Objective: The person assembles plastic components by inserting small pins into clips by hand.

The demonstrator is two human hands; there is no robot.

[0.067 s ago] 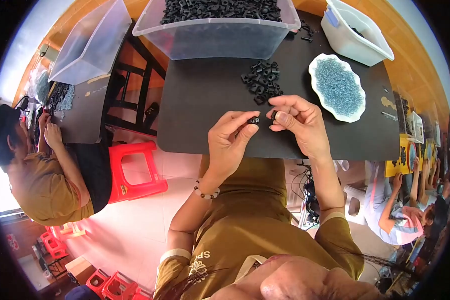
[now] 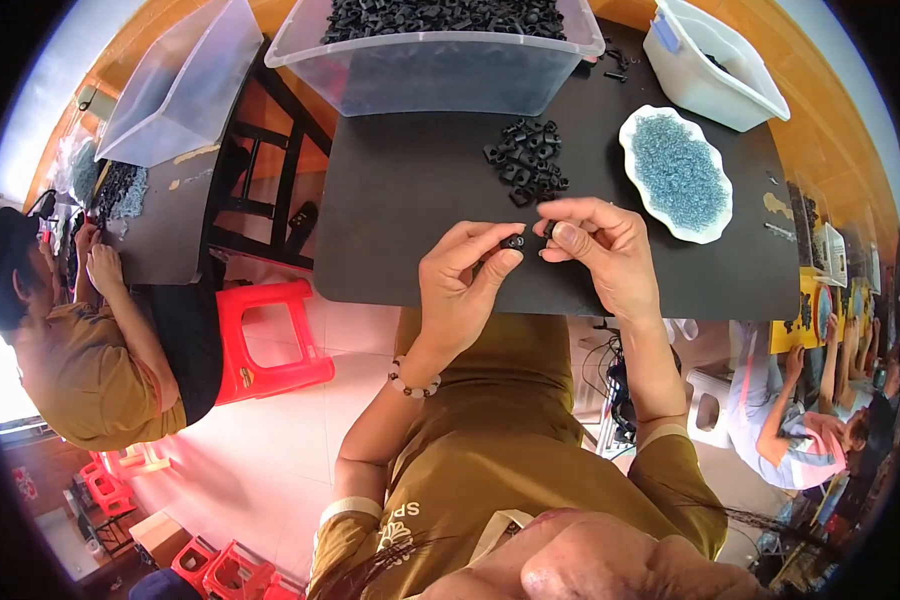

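Observation:
Between the thumb and fingers of my left hand [image 2: 462, 280] is a small black plastic part [image 2: 513, 242] with a round end. My right hand [image 2: 608, 250] pinches a second small black part [image 2: 550, 229], mostly covered by the fingertips. The two parts are a short gap apart, above the near side of the dark table [image 2: 400, 210]. Just beyond my hands lies a loose pile of black plastic parts [image 2: 530, 160]. To the right of it, a white scalloped dish [image 2: 627, 135] holds many tiny bluish clear pieces [image 2: 678, 175].
A large clear bin [image 2: 440, 75] full of black parts stands at the back. A white tub [image 2: 715, 90] is at the far right. At left, a co-worker [image 2: 110, 360] sits on a red stool [image 2: 280, 345] by another table. More people work at the right.
My left hand has shifted very slightly right, and its black part has turned a little. The right hand barely moves.

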